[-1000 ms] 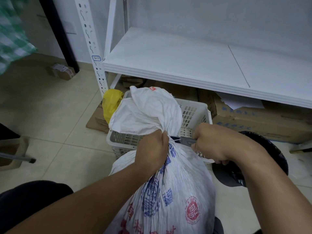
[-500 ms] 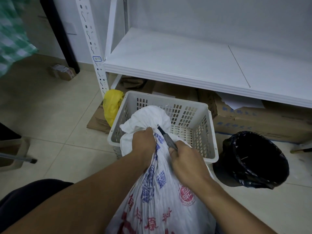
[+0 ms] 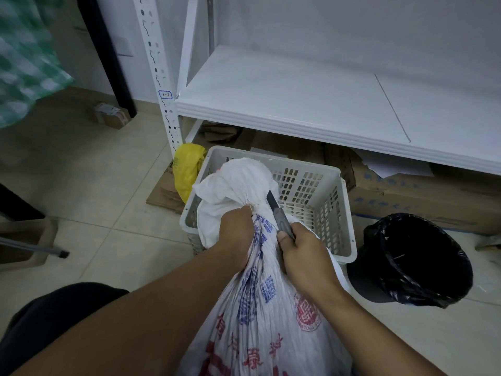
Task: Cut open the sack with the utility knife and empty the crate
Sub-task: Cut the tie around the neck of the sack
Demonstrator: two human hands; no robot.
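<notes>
A white woven sack (image 3: 268,316) with blue and red print stands in front of me, its bunched top flopped over the near rim of a white slotted plastic crate (image 3: 320,191). My left hand (image 3: 234,226) grips the gathered neck of the sack. My right hand (image 3: 303,253) holds a grey utility knife (image 3: 279,215), blade pointing up and away, its edge against the right side of the neck just beyond my left fist. The crate's contents are hidden behind the sack.
A black-lined bin (image 3: 414,261) stands right of the crate. A white metal shelf (image 3: 311,104) spans above, with cardboard boxes (image 3: 406,202) under it. A yellow bag (image 3: 187,166) lies left of the crate. Tiled floor stretches to the left.
The sack top dropped lower over the crate rim. My right hand swung from the sack's right side to just beside my left fist, turning the knife from sideways to pointing up.
</notes>
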